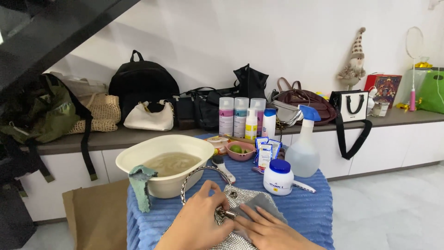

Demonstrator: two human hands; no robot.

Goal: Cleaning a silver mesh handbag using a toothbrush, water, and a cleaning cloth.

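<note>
A small silver sparkly handbag (238, 196) with a round metal handle (202, 172) lies on the blue ribbed cloth at the bottom centre. My left hand (200, 217) grips the bag's metal clasp near its top edge. My right hand (270, 230) presses a grey cloth (267, 204) flat against the bag's front. Both hands touch the bag.
A cream basin (160, 154) of murky water with a teal rag (141, 183) over its rim stands at left. A white jar with blue lid (278, 178), a spray bottle (304, 151), sachets, a pink bowl with limes (240, 151) and bottles stand behind. Several bags line the grey shelf (138, 134).
</note>
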